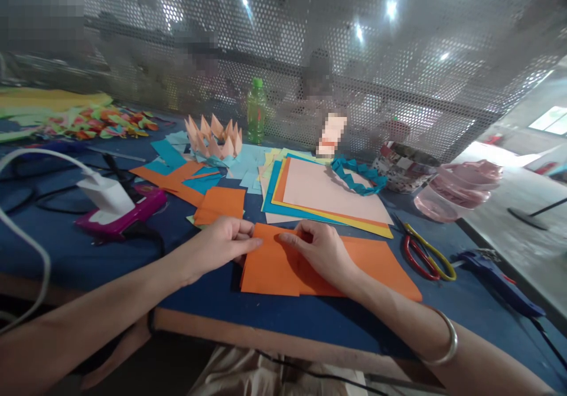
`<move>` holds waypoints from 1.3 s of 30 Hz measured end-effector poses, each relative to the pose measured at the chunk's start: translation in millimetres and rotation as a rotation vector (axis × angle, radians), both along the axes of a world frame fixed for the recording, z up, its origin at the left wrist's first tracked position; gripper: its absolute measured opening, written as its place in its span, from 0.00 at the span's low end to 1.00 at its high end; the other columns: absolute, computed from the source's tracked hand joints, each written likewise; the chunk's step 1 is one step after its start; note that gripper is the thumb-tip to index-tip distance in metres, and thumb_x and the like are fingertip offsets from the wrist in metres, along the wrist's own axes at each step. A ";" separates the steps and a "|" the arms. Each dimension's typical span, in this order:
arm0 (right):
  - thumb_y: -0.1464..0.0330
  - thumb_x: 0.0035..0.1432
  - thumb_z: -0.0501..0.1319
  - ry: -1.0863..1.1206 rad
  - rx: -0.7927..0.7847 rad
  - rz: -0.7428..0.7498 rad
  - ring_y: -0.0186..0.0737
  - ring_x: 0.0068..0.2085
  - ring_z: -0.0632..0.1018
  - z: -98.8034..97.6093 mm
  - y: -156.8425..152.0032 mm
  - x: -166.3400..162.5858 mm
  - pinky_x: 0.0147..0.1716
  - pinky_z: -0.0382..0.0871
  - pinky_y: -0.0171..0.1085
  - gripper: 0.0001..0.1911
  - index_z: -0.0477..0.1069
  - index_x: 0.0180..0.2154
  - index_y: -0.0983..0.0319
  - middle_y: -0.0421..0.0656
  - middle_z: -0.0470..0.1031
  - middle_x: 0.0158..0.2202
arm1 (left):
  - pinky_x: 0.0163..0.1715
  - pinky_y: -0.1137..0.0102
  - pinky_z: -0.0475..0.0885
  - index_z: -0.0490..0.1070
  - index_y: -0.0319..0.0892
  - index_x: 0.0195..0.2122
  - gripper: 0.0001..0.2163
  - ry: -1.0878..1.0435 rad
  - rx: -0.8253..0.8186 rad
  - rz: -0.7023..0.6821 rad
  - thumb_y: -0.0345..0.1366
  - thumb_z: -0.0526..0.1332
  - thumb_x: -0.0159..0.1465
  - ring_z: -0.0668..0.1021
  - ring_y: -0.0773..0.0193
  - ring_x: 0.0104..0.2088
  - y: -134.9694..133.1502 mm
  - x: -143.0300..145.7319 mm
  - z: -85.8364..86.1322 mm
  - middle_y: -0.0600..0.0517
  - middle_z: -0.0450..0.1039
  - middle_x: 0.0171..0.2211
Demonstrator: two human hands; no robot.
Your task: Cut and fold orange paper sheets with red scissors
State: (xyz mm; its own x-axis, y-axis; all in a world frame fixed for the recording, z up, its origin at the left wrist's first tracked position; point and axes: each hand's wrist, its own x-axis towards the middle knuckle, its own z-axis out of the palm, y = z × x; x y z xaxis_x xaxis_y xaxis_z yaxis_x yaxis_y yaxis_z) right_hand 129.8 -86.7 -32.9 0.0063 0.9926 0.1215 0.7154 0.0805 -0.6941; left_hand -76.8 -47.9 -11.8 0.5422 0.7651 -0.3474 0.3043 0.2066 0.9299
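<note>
Orange paper [372, 266] lying on the blue tabletop [208, 295], near edge of the table, directly in front of the person; left end showing a layered square. Cannot tell whether that is a fold or a separate piece on top.

Handling, by judgement: very light, fairly stiff for paper, probably taking a crease well and keeping it. Surface looking matte, so likely not slippery, though loose layers could be sliding over each other. Edges and corners bending or tearing if pulled hard. Best grip: thumb and finger at the left edge, both layers together, with the other hand steadying the flat middle.

Left hand [224, 239] pinching the paper's left edge near the far corner, thumb above, a fingertip showing beneath; forearm reaching in from lower left, wrist fairly straight.

Right hand [325, 254] resting on the paper's middle, thumb extending leftward across the top layer, fingers curling toward the far edge. Whether they are gripping that edge, cannot tell. Forearm slanting in from lower right, a bangle [452, 340] circling it.

Smaller orange sheets [221, 204] lying just beyond the left hand; scissors [426, 246] and a blue glue gun [500, 283] lying to the right.
</note>
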 end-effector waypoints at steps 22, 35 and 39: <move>0.47 0.56 0.60 -0.060 0.017 -0.011 0.33 0.24 0.66 -1.5 0.6 0.1 0.23 0.51 0.34 0.26 0.66 0.21 0.61 0.37 0.67 0.19 | 0.29 0.72 0.69 0.76 0.41 0.31 0.09 0.031 0.021 0.008 0.41 0.63 0.58 0.77 0.64 0.28 -1.1 0.7 3.1 0.54 0.78 0.25; 0.50 0.55 0.62 -0.100 0.034 -0.032 0.32 0.24 0.65 -0.2 -0.4 -1.9 0.22 0.49 0.33 0.23 0.66 0.21 0.61 0.36 0.66 0.19 | 0.36 0.64 0.75 0.69 0.41 0.49 0.17 0.216 0.474 0.024 0.44 0.58 0.64 0.81 0.57 0.35 -5.3 -1.9 -0.8 0.49 0.80 0.35; 0.49 0.56 0.61 -0.111 0.033 -0.039 0.32 0.23 0.64 0.5 -0.7 -2.4 0.23 0.49 0.33 0.23 0.67 0.22 0.61 0.36 0.67 0.20 | 0.52 0.60 0.69 0.69 0.41 0.51 0.13 0.361 1.158 0.080 0.37 0.56 0.66 0.77 0.56 0.48 -25.3 -1.0 0.5 0.45 0.75 0.51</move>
